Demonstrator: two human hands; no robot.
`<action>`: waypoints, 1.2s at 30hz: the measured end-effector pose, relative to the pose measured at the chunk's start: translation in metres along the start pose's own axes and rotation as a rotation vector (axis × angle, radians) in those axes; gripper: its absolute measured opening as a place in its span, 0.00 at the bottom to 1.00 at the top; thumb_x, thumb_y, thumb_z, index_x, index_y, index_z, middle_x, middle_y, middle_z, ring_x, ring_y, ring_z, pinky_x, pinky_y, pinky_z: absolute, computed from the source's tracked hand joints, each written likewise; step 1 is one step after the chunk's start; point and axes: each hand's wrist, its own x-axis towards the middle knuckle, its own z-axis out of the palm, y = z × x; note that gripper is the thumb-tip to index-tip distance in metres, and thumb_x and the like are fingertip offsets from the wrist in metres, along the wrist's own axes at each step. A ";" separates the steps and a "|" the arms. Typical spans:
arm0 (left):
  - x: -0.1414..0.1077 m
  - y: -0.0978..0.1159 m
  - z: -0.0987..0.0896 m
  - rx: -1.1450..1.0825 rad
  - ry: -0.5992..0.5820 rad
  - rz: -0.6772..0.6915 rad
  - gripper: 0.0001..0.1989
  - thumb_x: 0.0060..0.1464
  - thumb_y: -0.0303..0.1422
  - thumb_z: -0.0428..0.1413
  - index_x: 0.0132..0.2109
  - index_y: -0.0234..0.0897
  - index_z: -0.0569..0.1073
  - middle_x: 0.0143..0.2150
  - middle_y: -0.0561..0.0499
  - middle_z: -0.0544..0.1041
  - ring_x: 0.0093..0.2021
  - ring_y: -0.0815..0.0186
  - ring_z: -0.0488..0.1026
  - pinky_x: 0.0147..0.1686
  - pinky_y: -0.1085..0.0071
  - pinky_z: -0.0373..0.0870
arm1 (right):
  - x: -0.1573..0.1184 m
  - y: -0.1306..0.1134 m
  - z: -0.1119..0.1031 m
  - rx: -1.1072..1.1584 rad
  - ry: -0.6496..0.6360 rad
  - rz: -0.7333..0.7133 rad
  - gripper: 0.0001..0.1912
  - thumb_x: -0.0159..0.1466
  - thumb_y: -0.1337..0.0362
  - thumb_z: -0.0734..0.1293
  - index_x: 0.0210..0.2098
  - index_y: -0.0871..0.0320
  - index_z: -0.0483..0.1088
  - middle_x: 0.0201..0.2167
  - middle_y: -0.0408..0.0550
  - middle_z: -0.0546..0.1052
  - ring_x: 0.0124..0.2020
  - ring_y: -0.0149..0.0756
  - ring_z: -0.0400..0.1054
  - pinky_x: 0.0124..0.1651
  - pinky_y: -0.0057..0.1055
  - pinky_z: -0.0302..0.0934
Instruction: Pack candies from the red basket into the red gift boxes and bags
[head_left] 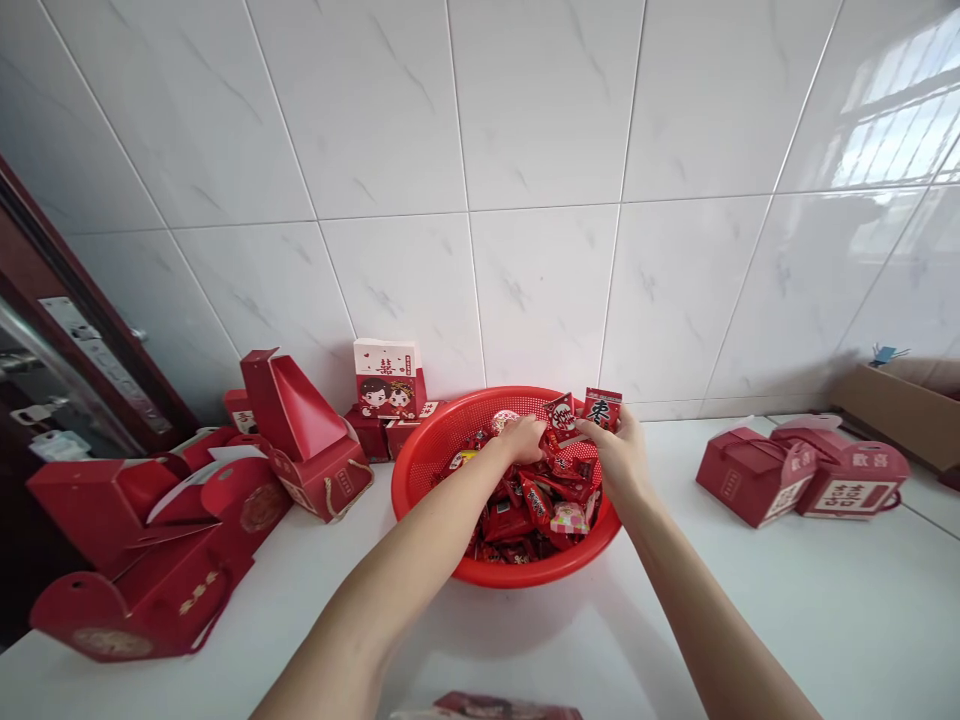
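A red plastic basket holds a heap of red-wrapped sweets, with a pink-and-green one among them. My left hand reaches inside with its fingers curled down at the sweets. What those fingers grip, if anything, is hidden. At the basket's far right rim, my right hand is closed on a small red packet with dark lettering. Another red packet with white characters shows between my two hands, close to the right thumb. I cannot tell which hand, if either, holds it.
Open red gift boxes crowd the left, one with a raised lid. Behind the basket, a picture box stands against the tiled wall. Closed red boxes and a cardboard box are at right. Red packaging lies at the front edge.
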 end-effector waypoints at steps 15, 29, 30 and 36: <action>0.003 -0.017 -0.010 -0.175 -0.053 0.050 0.10 0.38 0.27 0.68 0.30 0.38 0.76 0.31 0.54 0.80 0.38 0.59 0.78 0.36 0.70 0.69 | 0.003 0.004 -0.002 -0.019 -0.011 0.012 0.15 0.47 0.62 0.73 0.33 0.55 0.71 0.27 0.40 0.78 0.29 0.38 0.71 0.35 0.35 0.66; -0.030 -0.034 -0.048 -1.035 0.184 0.023 0.07 0.55 0.29 0.63 0.35 0.34 0.72 0.37 0.48 0.83 0.34 0.64 0.82 0.40 0.66 0.78 | 0.002 -0.003 0.002 0.011 0.005 0.019 0.13 0.46 0.64 0.72 0.30 0.54 0.68 0.25 0.39 0.76 0.26 0.37 0.72 0.32 0.33 0.66; -0.034 -0.034 -0.048 -1.133 0.219 0.017 0.07 0.53 0.29 0.65 0.36 0.34 0.73 0.38 0.47 0.83 0.34 0.64 0.82 0.42 0.65 0.78 | 0.001 -0.004 0.002 0.005 0.000 0.032 0.12 0.46 0.65 0.72 0.30 0.54 0.68 0.24 0.39 0.76 0.27 0.37 0.72 0.31 0.33 0.66; -0.049 -0.025 -0.050 -1.360 0.281 0.194 0.15 0.41 0.36 0.71 0.34 0.33 0.78 0.37 0.46 0.84 0.41 0.58 0.82 0.55 0.56 0.73 | 0.001 -0.004 0.004 0.034 -0.035 0.059 0.12 0.47 0.60 0.75 0.28 0.55 0.71 0.22 0.39 0.76 0.25 0.34 0.69 0.29 0.30 0.65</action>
